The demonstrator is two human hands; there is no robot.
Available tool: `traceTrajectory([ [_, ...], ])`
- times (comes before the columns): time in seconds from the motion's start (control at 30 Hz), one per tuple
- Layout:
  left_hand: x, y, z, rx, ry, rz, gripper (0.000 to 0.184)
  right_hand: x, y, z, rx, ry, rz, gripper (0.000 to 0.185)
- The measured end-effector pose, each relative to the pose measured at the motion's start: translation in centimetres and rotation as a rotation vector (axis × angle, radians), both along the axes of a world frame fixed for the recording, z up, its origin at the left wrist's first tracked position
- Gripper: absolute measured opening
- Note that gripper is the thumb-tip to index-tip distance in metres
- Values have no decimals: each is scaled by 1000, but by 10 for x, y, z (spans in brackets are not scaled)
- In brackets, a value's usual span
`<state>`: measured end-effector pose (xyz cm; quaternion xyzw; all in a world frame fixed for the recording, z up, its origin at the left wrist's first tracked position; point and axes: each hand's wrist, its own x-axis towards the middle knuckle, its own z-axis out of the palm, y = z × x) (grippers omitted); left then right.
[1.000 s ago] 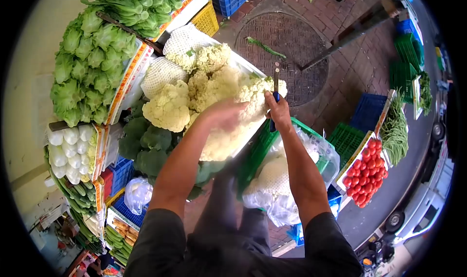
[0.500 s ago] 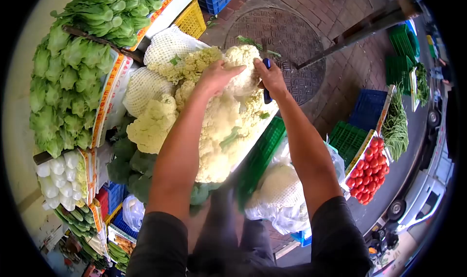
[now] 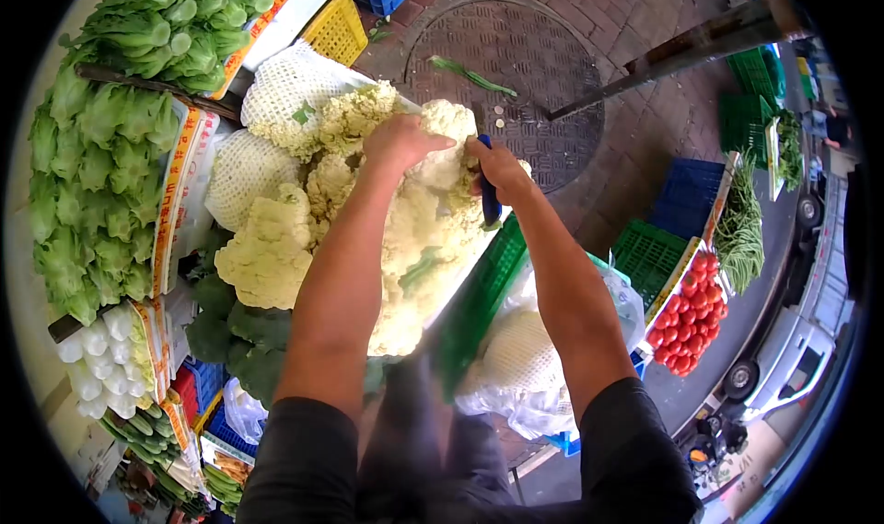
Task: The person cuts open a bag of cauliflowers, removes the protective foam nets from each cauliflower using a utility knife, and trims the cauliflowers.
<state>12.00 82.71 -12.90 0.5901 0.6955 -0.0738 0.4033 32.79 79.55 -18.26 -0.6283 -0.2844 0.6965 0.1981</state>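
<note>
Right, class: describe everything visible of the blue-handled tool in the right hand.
The blue-handled tool has a slim, smooth-looking handle, perhaps plastic. It slants slightly, blue showing above and below the right hand, whose grip partly hides its middle. It is beside a pale cauliflower head; contact is unclear, and no blade shows clearly.

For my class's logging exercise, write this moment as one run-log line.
left hand: on cauliflower | right hand: holding blue-handled tool | nearby: green crate, tomatoes
</note>
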Motion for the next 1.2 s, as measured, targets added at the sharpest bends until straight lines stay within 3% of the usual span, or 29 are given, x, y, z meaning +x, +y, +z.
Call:
traceTrajectory([
  [0.1,12,-10,11,-169,-79,-5,97,5,-7,21,30,-68,124,47],
  [0.2,24,-28,1,37,87,4,91,-3,-15,31,61,-235,248,46],
  [0.27,26,-19,0,-50,12,-6,93,-4,-19,2,147,-205,147,42],
  [0.37,22,-15,-8,-119,34,51,99,-13,-13,8,194,-356,179,40],
  [0.53,27,-28,-2,-95,14,58,105,-5,-55,38,358,-384,-84,39],
  [0.67,29,-34,-22,8,90,47,109,36,-133,48,346,-295,-191,29],
  [0.8,40,-39,0,102,144,64,110,71,-223,82,133,-239,-256,41],
  [0.93,55,-69,27,386,32,126,84,115,-324,105,-40,-240,-330,51],
  [1.0,64,-100,28,392,-191,210,68,143,-363,103,-102,-328,-396,47],
  [1.1,99,-173,23,380,-313,136,52,187,-412,109,-194,-459,-446,44],
  [1.13,120,-199,29,237,-311,163,50,207,-433,94,-169,-472,-477,43],
  [1.17,129,-232,4,283,-391,78,44,222,-440,98,-122,-521,-457,43],
  [1.2,155,-259,17,220,-429,94,40,234,-448,101,-85,-570,-438,43],
])
